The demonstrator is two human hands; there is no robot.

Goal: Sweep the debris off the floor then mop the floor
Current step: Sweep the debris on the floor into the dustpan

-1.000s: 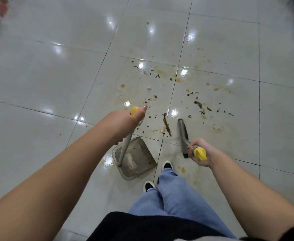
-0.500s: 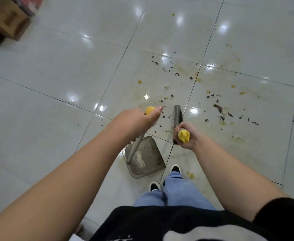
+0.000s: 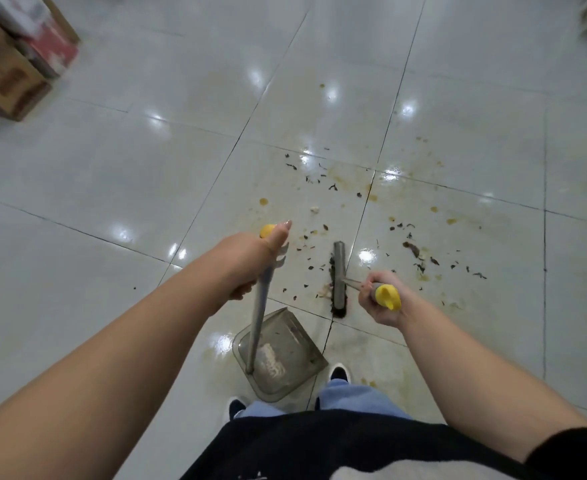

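Debris [image 3: 413, 247]: dark flecks and brown stains scattered on floor [image 3: 112, 168] far of both tools. Broom [image 3: 339, 277] bristles mostly hidden under its head. Left hand [image 3: 250, 261] grips dustpan [image 3: 285, 355] handle; right hand [image 3: 378, 303] grips broom handle. Boxes [image 3: 11, 64] far left blurred, cut off.

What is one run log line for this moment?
left hand grips dustpan handle | right hand grips broom | debris on floor

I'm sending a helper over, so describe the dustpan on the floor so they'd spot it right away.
Start at the pale tiled floor just ahead of the person's shoes. The dustpan sits there, left of the broom head. It is a grey, see-through scoop on a long metal pole with a yellow cap, held by the left hand.
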